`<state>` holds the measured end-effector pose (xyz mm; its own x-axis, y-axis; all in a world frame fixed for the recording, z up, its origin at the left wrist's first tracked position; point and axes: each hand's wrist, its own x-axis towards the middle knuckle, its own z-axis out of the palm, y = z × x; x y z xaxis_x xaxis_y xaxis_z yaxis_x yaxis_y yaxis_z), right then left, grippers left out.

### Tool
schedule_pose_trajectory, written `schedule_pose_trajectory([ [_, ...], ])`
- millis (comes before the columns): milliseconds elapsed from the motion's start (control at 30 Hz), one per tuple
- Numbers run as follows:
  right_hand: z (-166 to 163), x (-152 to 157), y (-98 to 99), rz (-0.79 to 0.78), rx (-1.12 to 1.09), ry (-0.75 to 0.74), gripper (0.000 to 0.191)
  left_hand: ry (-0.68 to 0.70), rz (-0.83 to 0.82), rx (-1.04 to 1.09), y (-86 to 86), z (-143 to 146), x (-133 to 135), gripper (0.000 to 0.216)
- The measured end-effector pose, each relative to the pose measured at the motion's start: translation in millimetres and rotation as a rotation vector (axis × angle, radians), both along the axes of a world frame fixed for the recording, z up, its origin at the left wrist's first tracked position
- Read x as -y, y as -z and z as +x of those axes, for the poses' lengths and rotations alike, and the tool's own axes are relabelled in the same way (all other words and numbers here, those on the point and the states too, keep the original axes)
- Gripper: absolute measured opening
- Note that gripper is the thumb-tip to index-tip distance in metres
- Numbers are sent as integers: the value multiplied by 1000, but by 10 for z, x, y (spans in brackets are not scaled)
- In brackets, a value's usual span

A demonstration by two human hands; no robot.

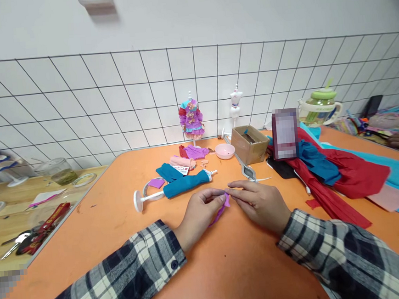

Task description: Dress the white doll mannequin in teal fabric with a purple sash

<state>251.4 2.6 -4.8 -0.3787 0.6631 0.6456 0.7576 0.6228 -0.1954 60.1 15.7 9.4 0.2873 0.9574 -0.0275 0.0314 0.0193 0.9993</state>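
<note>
A small strip of purple fabric (226, 201) is pinched between the fingertips of my left hand (201, 212) and my right hand (261, 205), low over the orange table. The thumb and index finger of the left hand press on it, and its loose end hangs down toward me. My right fingers are closed at its other side, partly hiding it. Just beyond my left hand lies a doll dress form (150, 196) on its side, wearing a teal dress (187, 183). Grey thread snips (247, 170) lie beyond my right hand.
At the back stand a dressed doll form (192, 118), a bare white form (235, 105), a pink bowl (225, 151) and a cardboard box (251, 145). A phone (285, 133) and red cloth (355, 172) are on the right. Keys (20, 239) lie left.
</note>
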Motion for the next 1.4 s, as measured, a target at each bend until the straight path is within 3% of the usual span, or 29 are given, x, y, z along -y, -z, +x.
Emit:
schedule_pose_trajectory([
  [167, 3, -60, -55, -345, -395, 4, 32, 23, -19, -40, -22, 0, 12, 23],
  [367, -21, -128, -32, -668, -508, -21, 26, 115, 30, -117, 41, -8, -5, 22],
  [467, -6, -134, -39, -634, -589, -5, 25, 31, 212, -210, 67, -42, -28, 24],
  [567, 12, -127, -76, -508, -697, 13, 23, -90, 515, -429, 9, -77, -35, 31],
  [667, -13, -101, -103, -443, -727, -9, 19, -70, 769, -635, -101, -88, -26, 40],
  [767, -69, -59, -110, -394, -718, -59, 14, -77, 891, -692, -165, -82, -13, 30],
  [900, -114, -18, -113, -325, -717, -77, 10, -83, 947, -688, -149, -85, -4, 10],
  [1100, -108, 7, -127, -312, -715, -81, 9, 33, 939, -672, -135, -125, -38, 9],
  [1267, -99, 45, -108, -474, -730, -63, 12, 173, 828, -547, -94, -144, -73, 11],
  [1400, -83, 39, -104, -544, -745, -72, 16, 160, 701, -499, -81, -130, -65, 6],
])
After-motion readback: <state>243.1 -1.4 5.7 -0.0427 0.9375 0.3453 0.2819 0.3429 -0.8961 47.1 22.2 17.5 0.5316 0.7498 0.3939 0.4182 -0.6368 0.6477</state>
